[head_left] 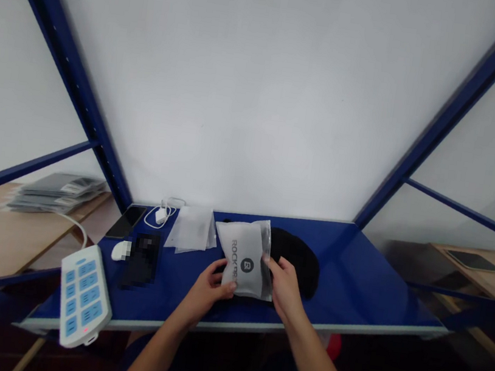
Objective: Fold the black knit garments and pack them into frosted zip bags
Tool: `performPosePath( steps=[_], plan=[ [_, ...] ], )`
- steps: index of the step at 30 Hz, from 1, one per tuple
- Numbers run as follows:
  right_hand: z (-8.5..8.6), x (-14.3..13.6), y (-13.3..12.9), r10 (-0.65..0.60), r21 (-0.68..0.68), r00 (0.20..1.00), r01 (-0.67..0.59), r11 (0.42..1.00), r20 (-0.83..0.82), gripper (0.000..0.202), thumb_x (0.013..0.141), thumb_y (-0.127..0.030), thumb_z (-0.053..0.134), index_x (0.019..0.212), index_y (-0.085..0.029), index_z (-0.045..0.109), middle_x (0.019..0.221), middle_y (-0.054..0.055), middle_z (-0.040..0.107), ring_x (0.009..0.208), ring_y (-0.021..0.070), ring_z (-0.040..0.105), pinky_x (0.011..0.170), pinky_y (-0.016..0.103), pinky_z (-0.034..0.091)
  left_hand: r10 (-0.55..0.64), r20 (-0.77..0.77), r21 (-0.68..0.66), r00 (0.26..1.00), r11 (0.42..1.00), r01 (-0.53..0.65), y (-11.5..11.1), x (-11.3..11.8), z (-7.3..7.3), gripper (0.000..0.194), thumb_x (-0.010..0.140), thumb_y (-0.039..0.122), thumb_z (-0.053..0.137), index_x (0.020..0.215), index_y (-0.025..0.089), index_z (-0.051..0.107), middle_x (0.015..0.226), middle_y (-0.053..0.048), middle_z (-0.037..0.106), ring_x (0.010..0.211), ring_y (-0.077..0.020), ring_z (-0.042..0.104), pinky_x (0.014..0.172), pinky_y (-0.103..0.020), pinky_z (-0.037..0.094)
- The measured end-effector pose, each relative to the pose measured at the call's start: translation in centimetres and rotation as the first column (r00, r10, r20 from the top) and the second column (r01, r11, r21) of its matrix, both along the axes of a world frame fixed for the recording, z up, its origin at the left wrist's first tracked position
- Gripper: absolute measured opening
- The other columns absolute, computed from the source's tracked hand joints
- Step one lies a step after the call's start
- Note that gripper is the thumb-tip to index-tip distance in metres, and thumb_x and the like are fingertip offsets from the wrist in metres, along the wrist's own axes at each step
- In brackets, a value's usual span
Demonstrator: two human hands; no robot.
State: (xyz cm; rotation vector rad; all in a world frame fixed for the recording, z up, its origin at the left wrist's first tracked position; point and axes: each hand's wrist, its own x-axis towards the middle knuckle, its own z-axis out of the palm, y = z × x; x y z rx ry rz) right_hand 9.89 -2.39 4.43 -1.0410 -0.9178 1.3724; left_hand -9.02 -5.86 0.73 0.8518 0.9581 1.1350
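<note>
Grip of the left hand (210, 285) pinching the lower left part of a frosted pouch (241, 249), with thumb on the front and fingers curled behind. Grip of the right hand (285, 283) pinching the right side edge of the same pouch, also with thumb in front. Held near the front edge of a blue surface (366, 288) — resting on it or lifted, cannot tell. On the pouch, a round dark logo and sideways letters beginning with "ROCK". Just behind and partly hidden, a black thing (296, 260) of rounded outline, kind not clear. To the left, frosted flat bags (192, 230) overlapping one another, and near them a white cable with plug (161, 216). Farther left, a dark phone (127, 222); nearer to the front, a white mouse (117, 250) just beside a dark flat thing (144, 254), partly pixelated. At the left front corner, a white power strip (83, 297) with blue sockets and a small red light. Outermost — grey packages (57, 194) in a stack at far left, a dark tablet (471, 260) at far right.
</note>
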Motion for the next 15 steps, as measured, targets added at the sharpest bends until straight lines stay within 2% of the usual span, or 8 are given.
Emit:
performPosePath(
  steps=[3, 5, 7, 9, 12, 15],
  plan=[
    [-0.2, -0.1, -0.1, -0.016, 0.026, 0.999, 0.015, 1.0, 0.042, 0.037, 0.075, -0.048, 0.075, 0.092, -0.015, 0.074, 0.089, 0.007, 0.076, 0.081, 0.0247, 0.067, 0.072, 0.031, 0.051, 0.009, -0.028, 0.021, 1.0, 1.0, -0.009, 0.0, 0.1, -0.8, 0.054, 0.066, 0.034, 0.087, 0.111, 0.011, 0.068, 0.105, -0.014, 0.073, 0.092, -0.0255, 0.069, 0.084, -0.034, 0.054],
    [-0.3, 0.6, 0.2, -0.081, 0.07, 0.995, 0.076, 0.995, 0.066, 0.039, 0.077, -0.046, 0.073, 0.102, -0.016, 0.073, 0.101, 0.007, 0.075, 0.095, 0.026, 0.067, 0.083, 0.033, 0.051, 0.041, -0.027, 0.018, 0.999, 0.999, -0.04, -0.1, -0.3, -1.2, 0.048, 0.068, 0.035, 0.085, 0.107, 0.011, 0.071, 0.104, -0.014, 0.074, 0.09, -0.0249, 0.07, 0.081, -0.033, 0.054],
    [-0.4, 1.8, 0.8, -0.158, 0.094, 0.985, 0.151, 0.984, 0.065, 0.04, 0.078, -0.045, 0.072, 0.109, -0.018, 0.071, 0.108, 0.007, 0.074, 0.102, 0.0262, 0.066, 0.09, 0.035, 0.05, 0.068, -0.048, -0.017, 0.997, 0.998, -0.069, -0.4, -1.0, -1.2, 0.049, 0.067, 0.034, 0.086, 0.107, 0.013, 0.07, 0.103, -0.013, 0.074, 0.088, -0.0247, 0.07, 0.072, -0.03, 0.055],
    [-0.3, 2.8, 1.1, -0.18, 0.081, 0.981, 0.173, 0.982, 0.077, 0.042, 0.079, -0.046, 0.071, 0.111, -0.02, 0.07, 0.109, 0.007, 0.074, 0.103, 0.0267, 0.067, 0.091, 0.036, 0.051, 0.034, -0.063, -0.05, 0.997, 0.998, -0.037, -0.7, -1.7, -0.9, 0.058, 0.063, 0.032, 0.088, 0.115, 0.017, 0.067, 0.108, -0.012, 0.073, 0.091, -0.0257, 0.07, 0.066, -0.028, 0.055],
    [-0.2, 3.2, 1.0, -0.047, 0.036, 0.99, 0.042, 0.998, 0.133, 0.041, 0.076, -0.047, 0.073, 0.107, -0.02, 0.072, 0.105, 0.007, 0.075, 0.098, 0.0278, 0.069, 0.086, 0.037, 0.054, -0.028, -0.023, -0.059, 0.999, 0.998, 0.027, -1.0, -2.3, -0.4, 0.064, 0.067, 0.037, 0.086, 0.124, 0.019, 0.063, 0.116, -0.013, 0.071, 0.097, -0.0273, 0.069, 0.073, -0.032, 0.057],
    [-0.6, 2.6, 0.4, 0.091, 0.011, 0.986, -0.093, 0.996, 0.14, 0.037, 0.075, -0.046, 0.074, 0.101, -0.02, 0.074, 0.101, 0.007, 0.076, 0.095, 0.0275, 0.07, 0.083, 0.037, 0.054, 0.023, -0.014, -0.065, 1.0, 0.998, -0.024, -0.9, -2.5, -0.5, 0.052, 0.078, 0.049, 0.075, 0.115, 0.013, 0.067, 0.105, -0.015, 0.073, 0.086, -0.0252, 0.071, 0.076, -0.034, 0.056]
  ],
)
